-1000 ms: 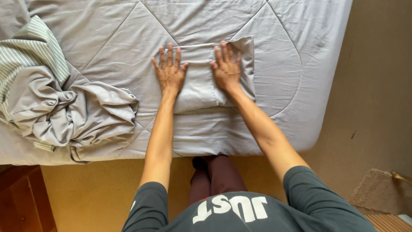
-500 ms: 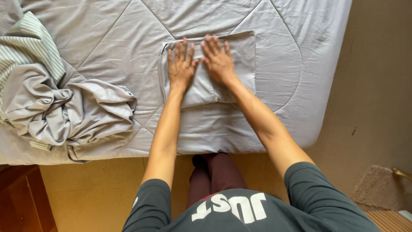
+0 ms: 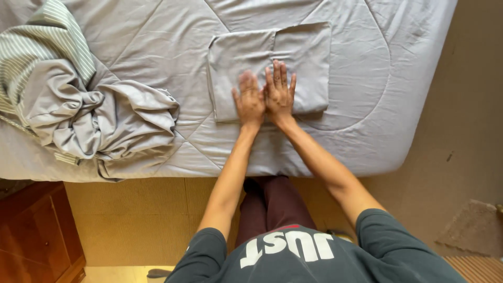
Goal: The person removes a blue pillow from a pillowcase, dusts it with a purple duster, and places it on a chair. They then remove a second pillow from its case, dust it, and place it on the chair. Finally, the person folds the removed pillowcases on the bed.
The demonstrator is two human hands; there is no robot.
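Note:
A folded grey cloth (image 3: 246, 57), rectangular and flat, lies on the grey quilted bed (image 3: 367, 78). My left hand (image 3: 249, 99) rests palm down on its near edge, fingers spread. My right hand (image 3: 280, 90) lies flat beside it, thumb side touching the left hand, fingers pointing away from me. Both hands press on the cloth and grip nothing.
A crumpled grey sheet (image 3: 99, 123) and a green-striped cloth (image 3: 47, 47) are heaped on the bed's left. A wooden cabinet (image 3: 31, 230) stands at the lower left. A small mat (image 3: 474, 228) lies on the tan floor at the right.
Both hands have slid together and toward me, from the cloth's far part to its near edge. The folded cloth now shows more fully.

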